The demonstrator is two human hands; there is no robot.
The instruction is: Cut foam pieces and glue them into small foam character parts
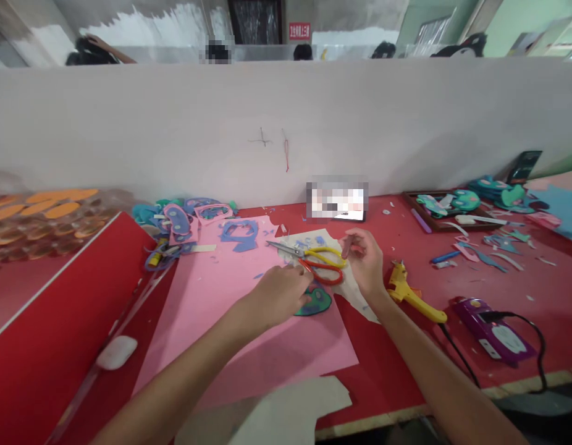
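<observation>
My left hand (280,290) rests curled on the pink sheet (221,309), its fingers closed on the edge of a green and blue foam cutout (316,301). Just above lie scissors (314,258) with one yellow and one red handle, blades pointing left. My right hand (365,261) hovers beside the scissor handles, fingers bent and loosely apart, over a cream paper scrap (355,295). A blue foam cutout (242,235) lies farther back on the pink sheet.
A yellow glue gun (413,290) and a purple device (492,330) with a black cable lie at right. A wooden tray (446,213) of foam pieces stands at back right. A pile of foam shapes (184,219) sits at back left. A white partition wall (286,130) runs behind.
</observation>
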